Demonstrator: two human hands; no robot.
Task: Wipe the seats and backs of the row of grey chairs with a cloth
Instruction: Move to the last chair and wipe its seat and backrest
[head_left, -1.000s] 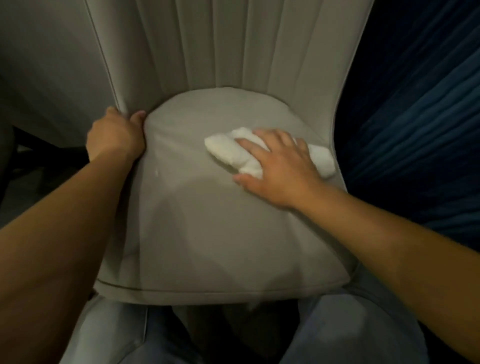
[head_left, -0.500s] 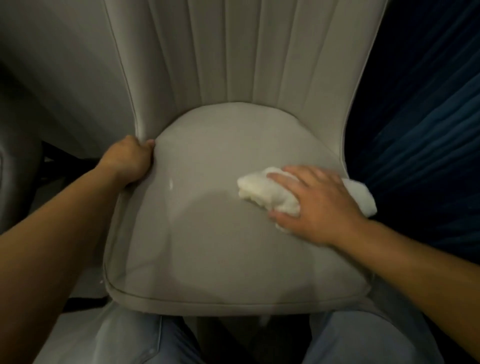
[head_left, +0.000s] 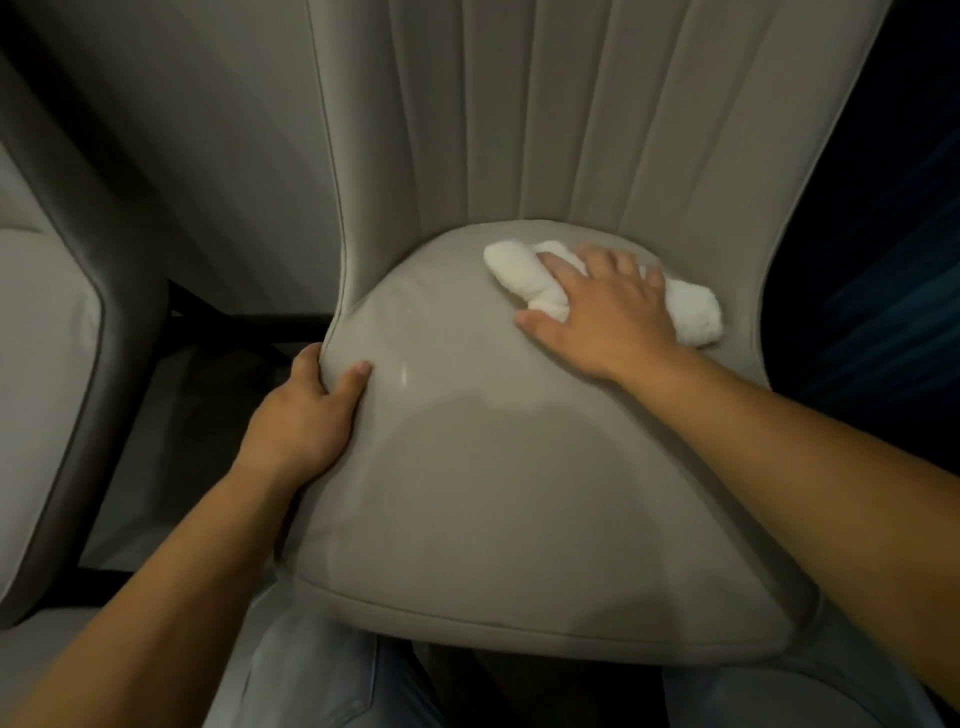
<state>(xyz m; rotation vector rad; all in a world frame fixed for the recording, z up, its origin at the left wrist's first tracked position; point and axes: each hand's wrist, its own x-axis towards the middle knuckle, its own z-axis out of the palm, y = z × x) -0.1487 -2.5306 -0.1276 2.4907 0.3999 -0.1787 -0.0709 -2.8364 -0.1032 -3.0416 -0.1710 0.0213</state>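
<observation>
Head view: right hand presses cloth.

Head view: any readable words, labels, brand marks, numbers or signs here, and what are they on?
None. No text shows on the grey chair seat, its ribbed back, the white cloth under the right hand, the neighbouring chair, or near the left hand gripping the seat edge.

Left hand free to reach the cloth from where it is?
Probably yes, but not free: the left hand grips the seat edge. Bare seat lies between it and the cloth, which the right hand presses down.
</observation>
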